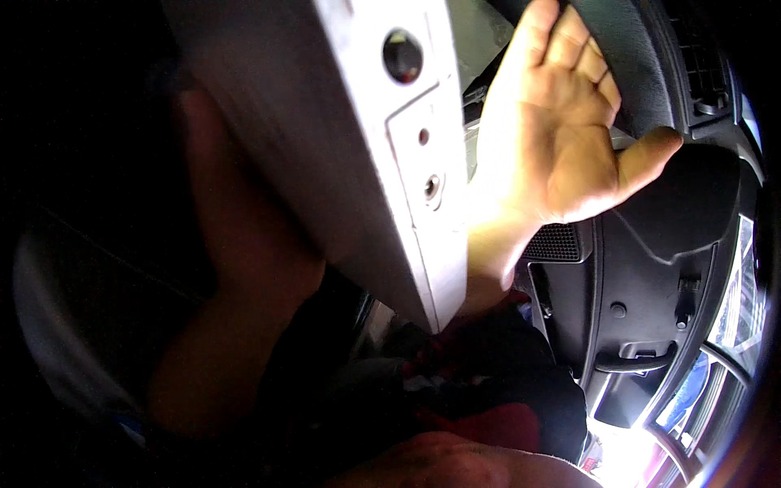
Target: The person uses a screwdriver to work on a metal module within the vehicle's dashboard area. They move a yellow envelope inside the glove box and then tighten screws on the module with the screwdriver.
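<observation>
A long panel stands tilted in the middle, its narrow pale face brightly lit and pierced by several round holes. Its broad left side is in deep shadow. Along that side lies my left hand, apparently against the panel; darkness hides its fingers. To the right of the panel my right hand is raised, palm toward me, with the fingers stretched up and the thumb out to the side. Its fingertips are beside the edge of dark padded trim, and nothing shows in the palm. Part of its wrist passes behind the panel.
This is a vehicle interior. A dark door with a pull handle stands at the right, below an air vent. A speaker-like grille sits near my right wrist. Bright light comes in at the lower right; the left side is nearly black.
</observation>
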`<state>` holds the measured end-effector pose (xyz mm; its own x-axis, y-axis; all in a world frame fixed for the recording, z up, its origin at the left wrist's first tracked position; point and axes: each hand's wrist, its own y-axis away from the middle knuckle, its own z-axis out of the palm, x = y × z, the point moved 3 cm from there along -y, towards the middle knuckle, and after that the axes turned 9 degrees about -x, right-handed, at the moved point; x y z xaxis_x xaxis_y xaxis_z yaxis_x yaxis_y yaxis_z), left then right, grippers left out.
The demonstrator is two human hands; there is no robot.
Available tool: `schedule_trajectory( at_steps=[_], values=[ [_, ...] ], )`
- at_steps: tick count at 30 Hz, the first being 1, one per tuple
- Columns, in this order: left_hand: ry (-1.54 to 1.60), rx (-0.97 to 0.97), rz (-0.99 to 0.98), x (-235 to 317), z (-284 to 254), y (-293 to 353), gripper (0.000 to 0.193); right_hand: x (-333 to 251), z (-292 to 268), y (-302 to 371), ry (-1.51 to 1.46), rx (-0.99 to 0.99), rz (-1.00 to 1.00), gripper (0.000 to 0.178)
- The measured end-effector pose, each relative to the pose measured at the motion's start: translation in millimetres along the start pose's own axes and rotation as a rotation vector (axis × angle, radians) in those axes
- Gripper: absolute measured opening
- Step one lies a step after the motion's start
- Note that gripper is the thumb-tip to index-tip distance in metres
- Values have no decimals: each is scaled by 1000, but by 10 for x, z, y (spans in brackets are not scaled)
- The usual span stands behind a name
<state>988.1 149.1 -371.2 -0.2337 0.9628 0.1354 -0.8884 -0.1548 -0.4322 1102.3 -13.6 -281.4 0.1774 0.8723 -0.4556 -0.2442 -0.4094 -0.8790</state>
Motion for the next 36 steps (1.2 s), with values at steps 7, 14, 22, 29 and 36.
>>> schedule_trajectory(
  at_steps=[7, 14, 22, 29, 36],
  values=[
    [111, 101, -131, -88, -129, -47, 73, 97, 410, -318, -211, 867, -261, 49],
    [270, -35, -145, 101, -257, 32, 73, 165, 499, -453, -36, 959, -223, 41],
    [-204, 365, -195, -6, -19, -56, 65, 106, 358, -282, -46, 810, -181, 49],
    [297, 0, -152, 27, -157, 73, 78, 109, 280, -218, -114, 642, -227, 58],
    [-486, 464, -260, -48, 215, -66, 81, 82, 329, 73, 192, 592, 6, 48]
  ],
)
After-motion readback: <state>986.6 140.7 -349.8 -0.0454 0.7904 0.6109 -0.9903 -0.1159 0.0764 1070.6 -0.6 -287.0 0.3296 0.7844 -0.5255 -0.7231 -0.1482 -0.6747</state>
